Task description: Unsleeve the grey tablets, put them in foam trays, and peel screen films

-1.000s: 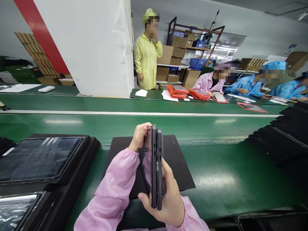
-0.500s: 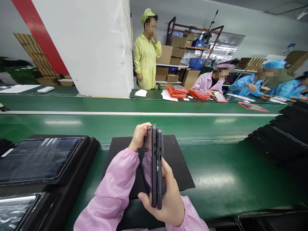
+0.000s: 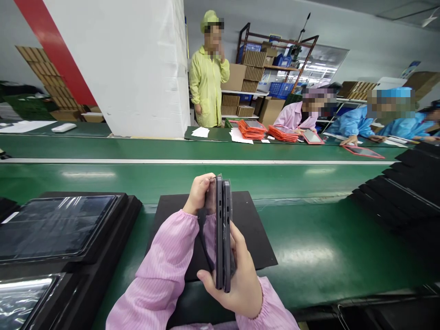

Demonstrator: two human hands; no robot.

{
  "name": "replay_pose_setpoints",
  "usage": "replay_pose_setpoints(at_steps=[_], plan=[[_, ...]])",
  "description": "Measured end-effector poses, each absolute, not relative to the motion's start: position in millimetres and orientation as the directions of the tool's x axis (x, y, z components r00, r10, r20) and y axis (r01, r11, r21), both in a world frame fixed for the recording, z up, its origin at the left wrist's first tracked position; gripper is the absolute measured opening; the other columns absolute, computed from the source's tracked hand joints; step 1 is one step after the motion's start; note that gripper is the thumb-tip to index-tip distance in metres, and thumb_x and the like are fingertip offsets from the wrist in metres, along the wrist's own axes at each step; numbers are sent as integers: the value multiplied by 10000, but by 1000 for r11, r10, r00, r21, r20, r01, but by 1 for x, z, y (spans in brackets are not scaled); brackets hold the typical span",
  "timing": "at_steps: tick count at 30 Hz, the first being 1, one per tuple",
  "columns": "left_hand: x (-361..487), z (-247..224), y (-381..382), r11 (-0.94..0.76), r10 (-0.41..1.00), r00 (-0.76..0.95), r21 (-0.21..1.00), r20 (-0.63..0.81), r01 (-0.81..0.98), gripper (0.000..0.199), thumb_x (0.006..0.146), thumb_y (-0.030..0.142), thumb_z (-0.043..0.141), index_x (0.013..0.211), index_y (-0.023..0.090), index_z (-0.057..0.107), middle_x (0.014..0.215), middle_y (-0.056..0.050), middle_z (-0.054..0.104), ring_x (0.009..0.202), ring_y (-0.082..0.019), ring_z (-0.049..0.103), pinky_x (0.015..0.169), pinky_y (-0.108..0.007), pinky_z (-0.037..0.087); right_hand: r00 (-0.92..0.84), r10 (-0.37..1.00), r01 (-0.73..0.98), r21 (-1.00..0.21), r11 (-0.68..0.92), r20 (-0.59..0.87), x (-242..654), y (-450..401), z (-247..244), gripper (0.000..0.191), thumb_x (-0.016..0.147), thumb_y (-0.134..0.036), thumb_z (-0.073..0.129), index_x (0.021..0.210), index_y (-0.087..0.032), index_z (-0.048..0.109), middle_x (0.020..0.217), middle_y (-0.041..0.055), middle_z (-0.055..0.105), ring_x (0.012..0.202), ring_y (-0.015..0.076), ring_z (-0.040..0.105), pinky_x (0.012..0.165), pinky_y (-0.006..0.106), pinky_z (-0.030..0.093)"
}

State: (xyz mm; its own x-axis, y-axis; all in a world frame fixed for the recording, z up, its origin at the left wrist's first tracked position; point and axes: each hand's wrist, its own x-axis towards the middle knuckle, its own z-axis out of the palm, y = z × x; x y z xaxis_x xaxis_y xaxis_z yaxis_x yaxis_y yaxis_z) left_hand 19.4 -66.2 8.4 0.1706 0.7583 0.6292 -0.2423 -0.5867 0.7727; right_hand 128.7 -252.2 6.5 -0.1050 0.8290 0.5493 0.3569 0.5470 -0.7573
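Note:
Two dark tablets (image 3: 222,233) stand on edge, side by side, with their narrow sides toward me. Clear film shows at their upper ends. My left hand (image 3: 199,193) grips the far upper end of the left tablet; some of its fingers are hidden behind. Around the near lower end, my right hand (image 3: 242,279) supports both tablets, its thumb on the left and its fingers along the right side. Beneath them a black sheet (image 3: 252,238) lies on the green work surface (image 3: 309,238).
At left, tablets (image 3: 58,224) rest in black foam trays (image 3: 129,215). A stack of black trays (image 3: 395,197) rises at right. Across the green belt, co-workers handle red-framed tablets (image 3: 364,151) beside red stacks (image 3: 252,129). A person in yellow (image 3: 208,87) stands beside a white pillar (image 3: 147,68).
My hands hold the two tablets almost unchanged, slightly higher in view. Across the belt, a co-worker in blue has reached down to a red-framed tablet.

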Motion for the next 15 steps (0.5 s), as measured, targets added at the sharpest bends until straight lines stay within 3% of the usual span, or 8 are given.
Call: replay_pose_setpoints(at_steps=[5, 15], plan=[[21, 8, -63, -572, 773, 158, 783, 614, -246, 644, 813, 817, 374, 575, 218, 401, 538, 11, 402, 492, -135, 338, 487, -315, 256, -73, 839, 349, -774, 528, 539, 127, -250, 8, 915, 731, -246, 733, 1510, -239, 253, 1234, 141, 627, 1022, 292, 681, 634, 307, 610], [22, 9, -57, -558, 789, 132, 789, 600, -258, 663, 799, 821, 403, 557, 206, 450, 547, 6, 449, 517, -133, 383, 511, -316, 296, -67, 872, 279, -830, 483, 485, 126, -251, 10, 907, 747, -274, 736, 1513, -243, 251, 1129, 111, 643, 990, 264, 681, 621, 281, 606]])
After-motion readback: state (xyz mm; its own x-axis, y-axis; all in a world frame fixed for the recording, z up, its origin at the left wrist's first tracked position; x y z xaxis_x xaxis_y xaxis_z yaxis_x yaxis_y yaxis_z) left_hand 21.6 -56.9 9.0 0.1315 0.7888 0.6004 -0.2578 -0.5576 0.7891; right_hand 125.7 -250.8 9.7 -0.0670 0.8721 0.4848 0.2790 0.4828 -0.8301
